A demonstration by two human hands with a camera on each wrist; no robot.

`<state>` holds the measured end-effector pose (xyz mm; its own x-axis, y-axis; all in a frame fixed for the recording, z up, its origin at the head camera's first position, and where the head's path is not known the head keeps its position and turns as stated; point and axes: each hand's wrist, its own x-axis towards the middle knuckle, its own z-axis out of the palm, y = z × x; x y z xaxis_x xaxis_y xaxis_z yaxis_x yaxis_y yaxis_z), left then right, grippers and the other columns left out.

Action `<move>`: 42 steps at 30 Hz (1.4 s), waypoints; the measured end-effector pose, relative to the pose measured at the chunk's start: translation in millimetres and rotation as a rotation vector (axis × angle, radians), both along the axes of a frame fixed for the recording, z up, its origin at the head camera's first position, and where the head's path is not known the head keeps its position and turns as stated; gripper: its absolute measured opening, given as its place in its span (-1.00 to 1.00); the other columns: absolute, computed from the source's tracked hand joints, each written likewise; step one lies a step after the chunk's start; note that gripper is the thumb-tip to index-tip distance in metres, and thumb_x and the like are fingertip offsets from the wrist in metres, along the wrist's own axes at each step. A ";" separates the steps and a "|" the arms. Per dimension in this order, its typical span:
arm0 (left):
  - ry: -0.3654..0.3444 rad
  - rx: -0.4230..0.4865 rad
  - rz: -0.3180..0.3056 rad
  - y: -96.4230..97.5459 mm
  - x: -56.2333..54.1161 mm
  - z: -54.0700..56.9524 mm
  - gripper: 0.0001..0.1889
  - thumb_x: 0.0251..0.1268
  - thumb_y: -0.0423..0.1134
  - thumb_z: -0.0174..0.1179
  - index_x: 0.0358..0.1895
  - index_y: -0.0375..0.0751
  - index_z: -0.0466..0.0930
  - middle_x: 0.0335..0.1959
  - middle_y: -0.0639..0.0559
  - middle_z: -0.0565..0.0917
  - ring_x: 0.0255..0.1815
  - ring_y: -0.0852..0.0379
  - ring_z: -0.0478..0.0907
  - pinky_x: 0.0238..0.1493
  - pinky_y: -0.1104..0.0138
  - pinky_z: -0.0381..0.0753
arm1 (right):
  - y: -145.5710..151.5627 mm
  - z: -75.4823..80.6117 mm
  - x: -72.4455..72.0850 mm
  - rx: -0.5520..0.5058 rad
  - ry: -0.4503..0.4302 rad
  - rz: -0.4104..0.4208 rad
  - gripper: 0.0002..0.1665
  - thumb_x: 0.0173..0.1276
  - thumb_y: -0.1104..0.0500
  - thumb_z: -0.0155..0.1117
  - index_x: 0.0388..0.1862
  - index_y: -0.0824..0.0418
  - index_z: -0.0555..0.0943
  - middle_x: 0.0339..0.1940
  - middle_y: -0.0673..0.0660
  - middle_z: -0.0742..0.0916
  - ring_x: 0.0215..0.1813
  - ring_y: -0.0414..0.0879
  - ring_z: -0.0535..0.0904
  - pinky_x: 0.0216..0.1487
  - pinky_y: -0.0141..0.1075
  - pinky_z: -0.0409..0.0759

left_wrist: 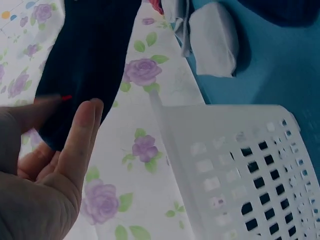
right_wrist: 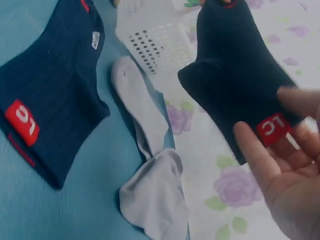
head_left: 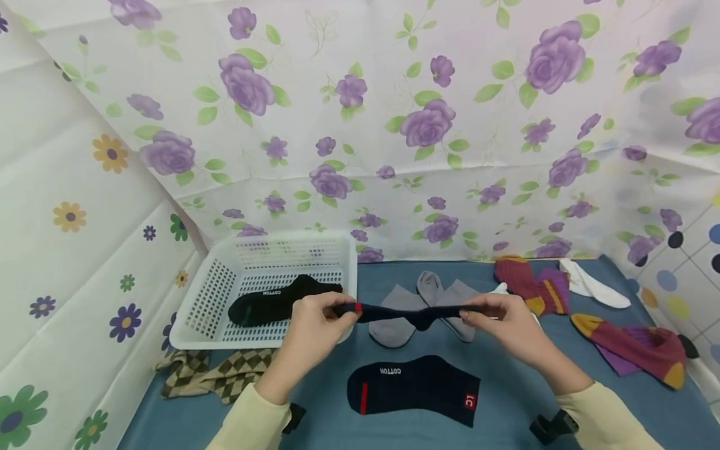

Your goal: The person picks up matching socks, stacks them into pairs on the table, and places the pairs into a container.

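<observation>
A navy sock (head_left: 419,317) is stretched level in the air between both hands. Its toe end is pinched by the left hand (head_left: 323,315), its cuff by the right hand (head_left: 503,315). The right wrist view shows the red "LC" patch (right_wrist: 273,129) on the cuff, beside the right fingers. In the left wrist view the left fingers (left_wrist: 80,135) lie against the dark sock (left_wrist: 90,55). Below the hands a second navy sock (head_left: 413,389), marked "COTTON" and with a red stripe, lies flat on the blue cloth (head_left: 326,425).
A white basket (head_left: 185,328) at the left holds a black sock (head_left: 275,303). Checkered socks (head_left: 225,378) lie before it. Behind the hands are grey socks (head_left: 394,331). At the right lie maroon socks (head_left: 647,344), purple ones (head_left: 554,290) and a white sock (head_left: 599,287).
</observation>
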<state>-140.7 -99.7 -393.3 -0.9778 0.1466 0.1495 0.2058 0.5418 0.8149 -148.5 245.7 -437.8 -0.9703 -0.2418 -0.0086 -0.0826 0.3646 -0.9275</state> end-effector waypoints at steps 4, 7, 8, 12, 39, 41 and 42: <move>-0.064 -0.023 -0.036 3.9 7.8 -3.2 -0.80 0.05 0.19 0.28 -0.33 0.27 0.69 -0.49 0.30 0.69 -0.64 0.26 0.55 -0.64 0.35 0.51 | 4.6 -0.5 6.4 0.053 0.095 0.006 -0.73 0.40 -0.04 0.09 -0.15 -0.03 0.71 -0.14 -0.01 0.75 -0.08 -0.23 0.65 -0.17 -0.32 0.64; -0.050 -0.112 -0.083 10.0 16.7 -10.2 -0.78 0.17 0.18 0.18 -0.37 0.22 0.71 -0.51 0.32 0.67 -0.70 0.28 0.49 -0.69 0.40 0.46 | 3.8 -5.9 12.5 0.095 0.133 -0.020 -0.75 0.39 -0.04 0.12 -0.20 -0.05 0.73 -0.20 -0.07 0.77 -0.13 -0.29 0.66 -0.21 -0.34 0.66; -0.029 -0.150 -0.100 12.4 19.8 -13.6 -0.80 0.21 0.12 0.19 -0.38 0.17 0.73 -0.50 0.29 0.68 -0.66 0.32 0.51 -0.66 0.44 0.48 | 2.5 -8.5 14.8 0.118 0.148 -0.034 -0.79 0.34 -0.03 0.18 -0.23 -0.07 0.74 -0.23 -0.10 0.77 -0.16 -0.31 0.66 -0.26 -0.37 0.65; 0.036 -0.276 -0.155 19.1 29.6 -29.4 -0.93 0.19 -0.21 0.27 -0.32 -0.04 0.73 -0.32 0.18 0.70 -0.38 0.30 0.62 -0.46 0.51 0.57 | -4.4 -22.7 26.9 0.189 0.236 -0.026 -0.79 0.12 0.17 0.42 -0.23 -0.04 0.73 -0.17 -0.13 0.75 -0.18 -0.31 0.67 -0.35 -0.44 0.65; 0.010 -0.356 -0.111 19.3 37.6 -70.1 -0.86 0.17 -0.32 0.24 -0.35 0.09 0.65 -0.31 0.21 0.62 -0.32 0.32 0.54 -0.38 0.45 0.53 | -9.9 -27.2 33.5 0.360 0.236 0.045 -0.64 0.22 0.36 0.27 -0.25 -0.15 0.67 -0.27 -0.23 0.68 -0.26 -0.36 0.59 -0.33 -0.43 0.59; 0.017 -0.343 -0.107 19.7 39.6 -71.4 -0.86 0.21 -0.32 0.21 -0.33 0.08 0.64 -0.31 0.19 0.61 -0.29 0.31 0.53 -0.36 0.45 0.54 | -9.6 -22.0 33.1 0.350 0.231 0.046 -0.67 0.26 0.33 0.25 -0.24 -0.15 0.66 -0.27 -0.23 0.67 -0.24 -0.36 0.59 -0.27 -0.42 0.60; 0.019 -0.336 -0.104 19.7 40.6 -72.2 -0.86 0.22 -0.34 0.19 -0.32 0.06 0.64 -0.31 0.17 0.60 -0.28 0.30 0.53 -0.34 0.45 0.55 | -9.6 -20.6 33.3 0.340 0.215 0.052 -0.70 0.27 0.30 0.25 -0.24 -0.14 0.65 -0.26 -0.22 0.66 -0.24 -0.35 0.59 -0.26 -0.42 0.61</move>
